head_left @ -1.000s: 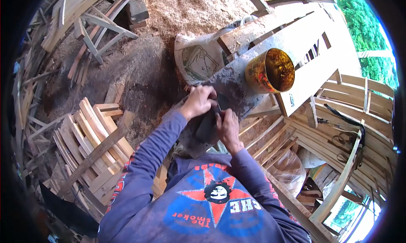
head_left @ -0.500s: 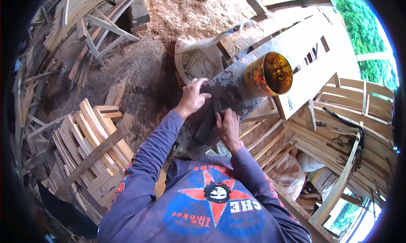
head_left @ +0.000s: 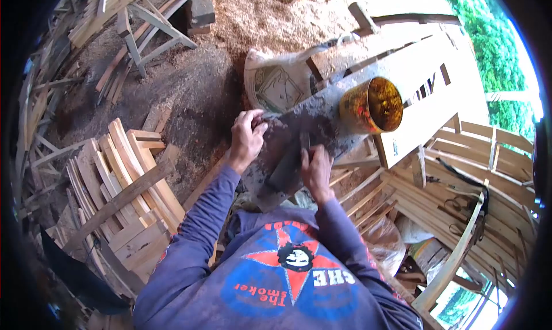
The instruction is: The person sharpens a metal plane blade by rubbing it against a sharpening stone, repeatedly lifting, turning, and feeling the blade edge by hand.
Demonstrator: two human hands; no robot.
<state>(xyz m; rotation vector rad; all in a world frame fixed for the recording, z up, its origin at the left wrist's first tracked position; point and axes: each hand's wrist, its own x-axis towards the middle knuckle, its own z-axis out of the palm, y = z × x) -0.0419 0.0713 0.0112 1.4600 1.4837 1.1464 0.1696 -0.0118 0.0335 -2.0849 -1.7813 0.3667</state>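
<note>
A dark, stained board (head_left: 333, 135) reaches away from my body toward the upper right. On its near part lies a flat black piece (head_left: 285, 172), with a narrow dark strip (head_left: 305, 139) at its far end. My right hand (head_left: 317, 168) has its fingers closed on this strip. At the board's left edge is my left hand (head_left: 247, 139), fingers curled and apart, away from the black piece, with nothing visible in it. A yellow and red tin (head_left: 371, 106) stands on the board beyond my right hand.
A whitish printed sack (head_left: 279, 83) stands left of the board. Stacked wooden slats (head_left: 129, 180) lie at the left, near a wooden trestle (head_left: 152, 37). Sawdust covers the ground behind. Wooden framing (head_left: 454, 203) and a plastic bag (head_left: 384, 241) are at the right.
My left hand has let go near the dark strip and moved left to the board's edge. The right hand stays on the strip. The whole view has shifted slightly.
</note>
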